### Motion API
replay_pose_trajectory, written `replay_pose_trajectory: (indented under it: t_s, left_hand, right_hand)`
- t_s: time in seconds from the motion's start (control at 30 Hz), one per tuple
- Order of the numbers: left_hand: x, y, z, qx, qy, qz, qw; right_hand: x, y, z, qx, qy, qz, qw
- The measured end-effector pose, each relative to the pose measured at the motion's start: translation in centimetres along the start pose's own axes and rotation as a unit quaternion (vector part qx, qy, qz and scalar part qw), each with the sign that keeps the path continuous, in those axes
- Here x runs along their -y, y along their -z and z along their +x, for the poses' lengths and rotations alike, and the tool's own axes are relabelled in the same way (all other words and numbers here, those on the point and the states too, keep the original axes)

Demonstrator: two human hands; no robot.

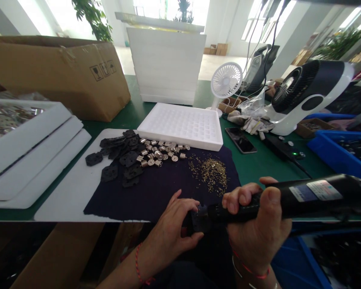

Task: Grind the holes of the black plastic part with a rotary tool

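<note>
Table (258, 164), green, near edge toward you. Carton (57, 72) at far left. Tray (182, 125), white, its cells apparently empty, on the far edge of the dark cloth (162, 188). Driver (289, 198): your right hand (258, 224) is wrapped around it, long axis running left to right, tip leftward. Plate (198, 218), black, pinched by your left hand (173, 228), touching the tip at the near edge. Screws (212, 172) lie loose just beyond both hands.
</note>
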State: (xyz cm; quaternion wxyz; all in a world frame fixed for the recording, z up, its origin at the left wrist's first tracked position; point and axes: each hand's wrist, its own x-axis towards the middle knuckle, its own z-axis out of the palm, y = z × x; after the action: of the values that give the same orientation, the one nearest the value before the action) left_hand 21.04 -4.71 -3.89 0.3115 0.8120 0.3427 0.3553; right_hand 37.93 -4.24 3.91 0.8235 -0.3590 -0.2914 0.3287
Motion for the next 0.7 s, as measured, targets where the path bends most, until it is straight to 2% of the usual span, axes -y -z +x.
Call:
replay_pose_trajectory:
  t_s: [0.23,0.7]
  left_hand:
    - [-0.06,-0.08,0.15,0.004,-0.007,0.005,1.000]
    - [0.34,-0.22,-0.11,-0.003,-0.004,-0.004,1.000]
  right_hand:
    - [-0.51,-0.13,0.41,-0.007,-0.004,-0.008,1.000]
    - [0.11,-0.13,0.28,-0.014,0.012,-0.009,1.000]
